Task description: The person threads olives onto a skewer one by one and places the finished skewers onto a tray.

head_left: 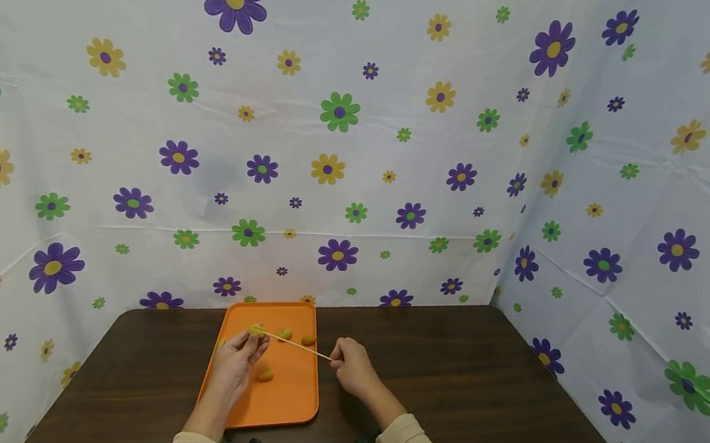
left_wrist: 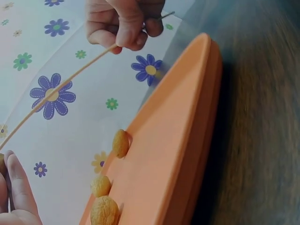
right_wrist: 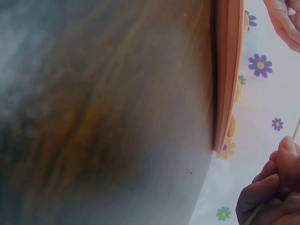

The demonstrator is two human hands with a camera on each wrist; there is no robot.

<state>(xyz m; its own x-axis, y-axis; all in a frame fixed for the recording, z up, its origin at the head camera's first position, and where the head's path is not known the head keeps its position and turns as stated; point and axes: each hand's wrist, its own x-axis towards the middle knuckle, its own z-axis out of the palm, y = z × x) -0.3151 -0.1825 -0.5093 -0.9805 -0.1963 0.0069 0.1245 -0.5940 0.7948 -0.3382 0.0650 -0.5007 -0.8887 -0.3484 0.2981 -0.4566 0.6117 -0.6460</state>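
Observation:
Over the orange tray (head_left: 279, 407), my left hand (head_left: 233, 367) pinches a small yellow-brown oval fruit (head_left: 257, 330) between thumb and fingers. A thin wooden skewer (head_left: 304, 347) runs from that fruit to my right hand (head_left: 354, 367), which grips its other end beyond the tray's right edge. How deep the tip sits in the fruit cannot be made out. In the left wrist view, a short end of the skewer (left_wrist: 61, 86) sticks out behind the right fingers. The right wrist view shows the right hand (right_wrist: 272, 192) curled round the stick.
Several similar fruits lie on the tray, among them one at the right rim (head_left: 308, 340), one near the back (head_left: 285, 333) and one in the middle (head_left: 265, 375). The tray rests on a dark wooden table (head_left: 442, 387). Behind hangs a flowered white cloth (head_left: 372, 173).

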